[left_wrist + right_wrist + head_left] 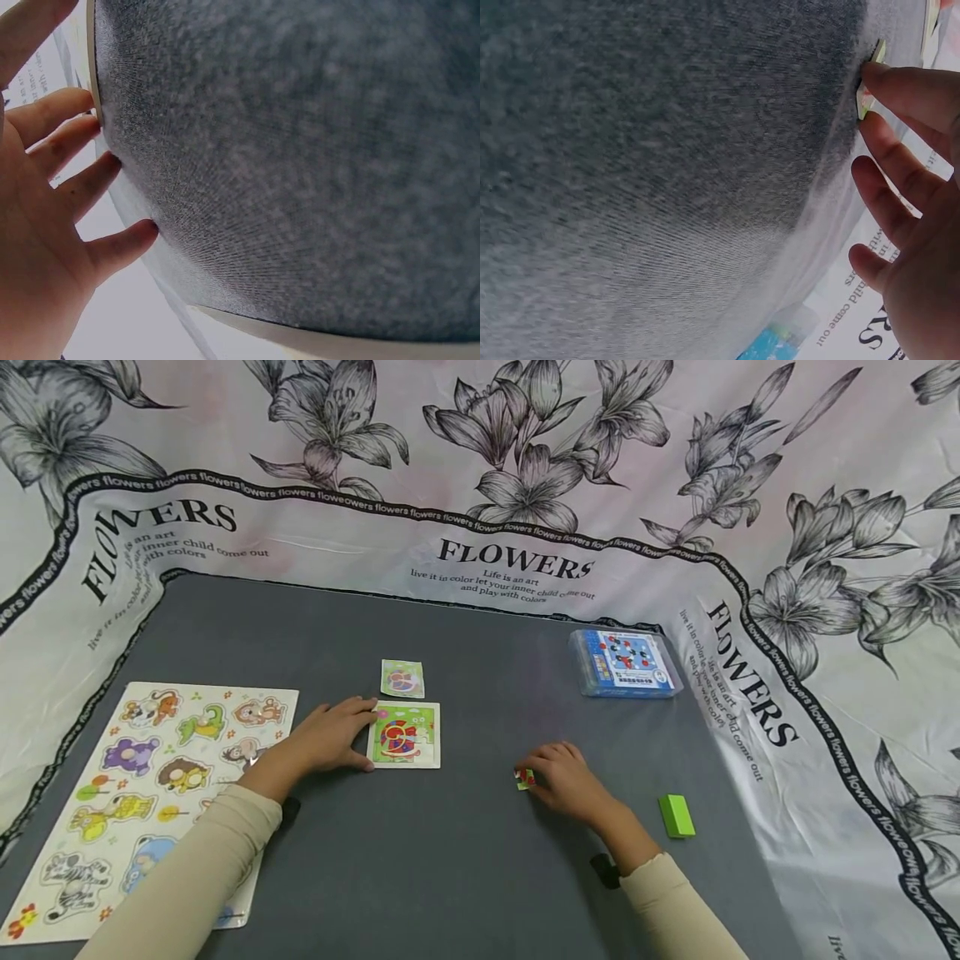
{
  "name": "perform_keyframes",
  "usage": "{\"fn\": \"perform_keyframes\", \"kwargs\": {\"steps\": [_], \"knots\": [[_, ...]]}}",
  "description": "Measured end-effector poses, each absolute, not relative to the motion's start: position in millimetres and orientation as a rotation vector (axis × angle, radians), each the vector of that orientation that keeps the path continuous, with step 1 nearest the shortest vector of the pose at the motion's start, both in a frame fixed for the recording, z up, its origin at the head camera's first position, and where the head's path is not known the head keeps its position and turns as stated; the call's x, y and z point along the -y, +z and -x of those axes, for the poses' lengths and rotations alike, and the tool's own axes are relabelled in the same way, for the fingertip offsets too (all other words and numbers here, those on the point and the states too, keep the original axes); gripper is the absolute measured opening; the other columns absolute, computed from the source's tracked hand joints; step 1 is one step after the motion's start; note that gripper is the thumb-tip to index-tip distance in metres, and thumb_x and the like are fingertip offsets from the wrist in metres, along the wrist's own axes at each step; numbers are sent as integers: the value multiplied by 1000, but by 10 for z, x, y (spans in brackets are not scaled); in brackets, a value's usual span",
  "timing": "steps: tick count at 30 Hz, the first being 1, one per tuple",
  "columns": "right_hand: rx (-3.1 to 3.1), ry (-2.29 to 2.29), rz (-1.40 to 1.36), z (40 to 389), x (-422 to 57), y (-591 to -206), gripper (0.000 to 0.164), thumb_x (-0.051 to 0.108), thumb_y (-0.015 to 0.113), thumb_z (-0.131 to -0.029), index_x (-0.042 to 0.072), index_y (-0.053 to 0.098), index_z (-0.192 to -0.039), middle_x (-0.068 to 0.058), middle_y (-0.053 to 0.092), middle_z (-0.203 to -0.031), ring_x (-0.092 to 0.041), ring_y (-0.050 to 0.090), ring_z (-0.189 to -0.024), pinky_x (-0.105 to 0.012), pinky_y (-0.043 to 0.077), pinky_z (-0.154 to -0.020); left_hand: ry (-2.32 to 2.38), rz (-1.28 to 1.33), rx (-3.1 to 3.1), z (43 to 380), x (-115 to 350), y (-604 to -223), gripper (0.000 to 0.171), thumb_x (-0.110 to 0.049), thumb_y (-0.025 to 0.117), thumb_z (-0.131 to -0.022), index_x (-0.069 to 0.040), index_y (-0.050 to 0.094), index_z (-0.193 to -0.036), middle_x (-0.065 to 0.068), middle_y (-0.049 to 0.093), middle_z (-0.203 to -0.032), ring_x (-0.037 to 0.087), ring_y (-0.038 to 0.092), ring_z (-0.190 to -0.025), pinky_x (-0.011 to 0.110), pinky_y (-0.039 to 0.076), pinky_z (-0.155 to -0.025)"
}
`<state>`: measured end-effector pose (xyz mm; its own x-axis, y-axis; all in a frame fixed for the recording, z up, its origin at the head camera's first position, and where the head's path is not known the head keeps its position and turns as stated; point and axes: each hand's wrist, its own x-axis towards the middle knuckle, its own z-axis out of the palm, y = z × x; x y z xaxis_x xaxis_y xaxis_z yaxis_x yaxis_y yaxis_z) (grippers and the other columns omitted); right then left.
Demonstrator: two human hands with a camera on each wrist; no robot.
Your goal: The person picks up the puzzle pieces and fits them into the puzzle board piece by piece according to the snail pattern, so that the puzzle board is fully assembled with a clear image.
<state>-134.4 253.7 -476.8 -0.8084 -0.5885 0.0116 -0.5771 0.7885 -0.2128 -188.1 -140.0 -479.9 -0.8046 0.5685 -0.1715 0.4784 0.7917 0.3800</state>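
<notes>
A square puzzle board [423, 714] with a green border and a red-and-blue picture lies on the grey tabletop. Along its left edge rests my left hand [333, 735], fingers fairly straight in the left wrist view [45, 202]. To the right, my right hand [566, 781] pinches a small colourful puzzle piece [522, 782] between thumb and finger, low over or on the table. The right wrist view shows that thin piece [866, 97] edge-on, with the other fingers loosely bent. Just above the board lies a smaller square picture card [402, 678].
An animal picture board [131, 756] covers the left side, partly under my left arm. A clear-and-blue plastic box [630, 664] stands at the far right, and a bright green block [677, 817] sits beyond my right wrist. Flower-printed cloth [517, 560] surrounds the grey surface.
</notes>
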Motion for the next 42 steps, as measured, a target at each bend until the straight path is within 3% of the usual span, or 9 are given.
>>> {"fn": "perform_keyframes", "kwargs": {"steps": [9,20,30,42], "knots": [[-2881,-322,1021,1417,-2357,-4739,29,18,79,-81,20,73,-110,1,66,-102,-23,56,-100,-54,37,-99,468,-811,-2699,1892,1415,-4803,82,-43,80,-77,0,49,-140,18,36,-153,39,31,-142,68,28,-106],[-2857,-331,1187,1524,-1751,-4763,21,22,77,-84,20,73,-104,2,65,-98,-22,56,-102,-53,37,-101,474,-817,-2692,1904,1346,-4911,83,-45,80,-76,-2,50,-141,16,36,-153,37,30,-142,67,28,-106],[-2940,-302,1139,1618,-1313,-4903,14,27,74,-87,22,74,-100,3,69,-102,-22,59,-103,-53,39,-102,488,-778,-2688,1872,1354,-4900,82,-45,79,-77,-4,49,-142,15,34,-155,36,28,-143,66,27,-108],[-3030,-197,1148,1676,-1156,-4951,12,27,74,-87,25,77,-98,5,69,-103,-20,59,-104,-54,37,-107,471,-759,-2695,1898,1413,-4849,83,-46,79,-77,-5,48,-142,14,33,-155,35,28,-144,65,27,-109]]}}
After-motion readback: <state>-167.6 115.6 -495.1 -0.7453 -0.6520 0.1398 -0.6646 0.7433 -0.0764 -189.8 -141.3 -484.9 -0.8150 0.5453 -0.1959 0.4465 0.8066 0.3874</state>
